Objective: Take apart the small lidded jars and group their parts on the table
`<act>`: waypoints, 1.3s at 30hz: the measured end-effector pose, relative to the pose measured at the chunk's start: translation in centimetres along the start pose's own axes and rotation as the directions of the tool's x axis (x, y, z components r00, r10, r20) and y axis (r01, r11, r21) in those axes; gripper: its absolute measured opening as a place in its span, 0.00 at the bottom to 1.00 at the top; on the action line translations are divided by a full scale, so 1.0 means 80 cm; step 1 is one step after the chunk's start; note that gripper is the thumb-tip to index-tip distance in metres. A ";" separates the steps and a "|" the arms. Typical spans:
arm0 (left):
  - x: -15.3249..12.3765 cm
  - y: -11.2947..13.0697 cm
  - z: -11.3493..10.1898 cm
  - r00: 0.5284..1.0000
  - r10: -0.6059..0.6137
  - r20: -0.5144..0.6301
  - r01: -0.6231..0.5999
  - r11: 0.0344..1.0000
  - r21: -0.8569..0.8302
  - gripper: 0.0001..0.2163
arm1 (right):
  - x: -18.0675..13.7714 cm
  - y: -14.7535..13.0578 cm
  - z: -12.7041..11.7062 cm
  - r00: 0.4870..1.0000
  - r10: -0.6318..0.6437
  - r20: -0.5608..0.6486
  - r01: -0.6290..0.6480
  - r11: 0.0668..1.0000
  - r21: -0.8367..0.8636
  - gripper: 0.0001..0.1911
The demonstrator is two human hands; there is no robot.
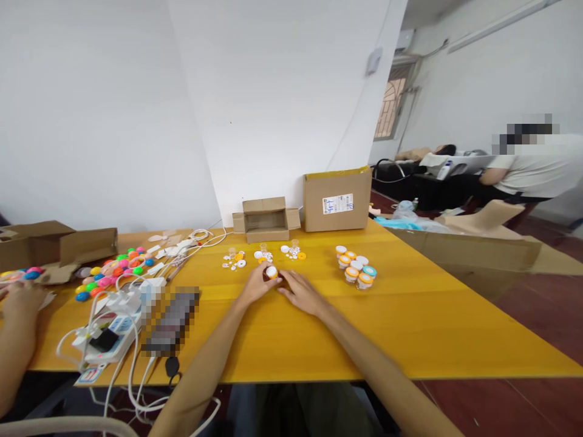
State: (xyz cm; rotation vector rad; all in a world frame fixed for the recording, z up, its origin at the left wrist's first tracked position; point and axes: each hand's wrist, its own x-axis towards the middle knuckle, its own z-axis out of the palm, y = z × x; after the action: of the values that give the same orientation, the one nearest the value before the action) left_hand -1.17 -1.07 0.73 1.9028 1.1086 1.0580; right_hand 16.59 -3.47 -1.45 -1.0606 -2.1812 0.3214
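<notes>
My two forearms (207,364) reach in over the near edge of the worktop (410,346) and meet near its middle. There my left hand (255,285) has thumb and fingers wrapped around a small jar (272,272), its white top ringed with orange facing up. My right hand (300,293) rests just beside it, fingers half curled; I cannot tell whether they touch the jar or hold anything.

Just beyond my hands, toward the far edge, three little groups of loose parts (301,256) lie in a row, white and orange pieces, each with a clear cup (295,244). Toward the right edge stands a cluster of capped jars (351,272), lids white and orange, one teal.

An open cardboard box (266,226) sits at the far edge, and a larger carton (337,206) stands at the far right corner. To my left, close to the near edge, are a blurred dark device (172,320) and a crowded power strip (124,325). Past these lie bright balls (109,279), near another person's hand (22,298).
</notes>
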 end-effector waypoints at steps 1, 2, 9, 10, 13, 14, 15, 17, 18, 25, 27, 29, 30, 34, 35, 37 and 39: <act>0.000 0.001 0.003 1.000 -0.004 0.019 0.005 0.999 -0.036 0.12 | 0.000 0.000 -0.002 1.000 0.020 -0.008 -0.020 0.999 0.036 0.17; -0.001 0.001 0.005 0.999 -0.008 0.042 0.011 0.997 -0.071 0.12 | 0.001 0.000 -0.003 0.999 0.043 -0.018 -0.042 0.996 0.073 0.15; -0.001 0.002 0.007 0.992 -0.044 0.116 0.061 0.987 -0.151 0.16 | 0.004 0.001 -0.007 0.988 0.140 -0.067 -0.116 0.952 0.283 0.05; -0.001 0.002 0.006 0.991 -0.047 0.122 0.066 0.986 -0.156 0.16 | 0.004 0.001 -0.007 0.986 0.152 -0.067 -0.124 0.942 0.311 0.04; -0.001 0.002 0.005 0.990 -0.044 0.134 0.069 0.980 -0.185 0.18 | 0.005 0.004 -0.005 0.981 0.186 -0.054 -0.151 0.910 0.387 0.05; -0.001 0.003 0.004 0.990 -0.044 0.136 0.071 0.978 -0.196 0.18 | 0.005 0.004 -0.004 0.980 0.192 -0.051 -0.156 0.902 0.403 0.05; -0.001 0.003 0.004 0.990 -0.045 0.135 0.072 0.976 -0.206 0.18 | 0.005 0.005 -0.004 0.979 0.196 -0.052 -0.158 0.897 0.413 0.05; -0.001 0.002 0.004 0.991 -0.046 0.123 0.072 0.972 -0.222 0.18 | 0.005 0.006 -0.003 0.979 0.197 -0.059 -0.155 0.895 0.419 0.05; 0.000 0.001 0.004 0.992 -0.045 0.117 0.071 0.971 -0.227 0.18 | 0.004 0.006 -0.003 0.979 0.196 -0.062 -0.153 0.896 0.417 0.05; 0.003 -0.002 0.005 0.990 -0.066 0.123 0.093 0.968 -0.232 0.21 | 0.002 0.002 -0.006 0.982 0.178 -0.069 -0.140 0.917 0.374 0.04; 0.003 -0.001 0.006 0.990 -0.063 0.124 0.090 0.969 -0.228 0.20 | 0.002 0.002 -0.007 0.982 0.171 -0.074 -0.132 0.921 0.367 0.04; 0.002 0.002 0.005 0.991 -0.055 0.122 0.082 0.970 -0.230 0.20 | 0.001 0.002 -0.007 0.983 0.167 -0.080 -0.128 0.925 0.358 0.04; 0.002 0.003 0.005 0.991 -0.050 0.121 0.077 0.970 -0.230 0.20 | 0.001 0.002 -0.008 0.983 0.163 -0.080 -0.125 0.929 0.350 0.04; 0.000 0.011 0.004 0.992 -0.042 0.117 0.065 0.977 -0.201 0.19 | 0.000 0.002 -0.008 0.987 0.134 -0.093 -0.103 0.955 0.280 0.05; 0.000 0.012 0.004 0.992 -0.043 0.116 0.065 0.980 -0.187 0.19 | -0.001 0.002 -0.008 0.987 0.127 -0.099 -0.098 0.962 0.256 0.05; -0.001 0.015 0.004 0.993 -0.041 0.108 0.058 0.985 -0.161 0.20 | -0.001 0.002 -0.006 0.987 0.119 -0.110 -0.094 0.973 0.211 0.05; -0.002 0.017 0.005 0.994 -0.032 0.102 0.046 0.990 -0.137 0.21 | -0.001 0.002 -0.005 0.987 0.111 -0.116 -0.089 0.980 0.178 0.06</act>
State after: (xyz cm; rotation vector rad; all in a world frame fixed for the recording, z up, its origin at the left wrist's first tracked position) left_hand -0.40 -1.80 1.70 1.7965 0.9863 0.9811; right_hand 17.01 -3.50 -1.25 -1.0665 -1.9551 0.4681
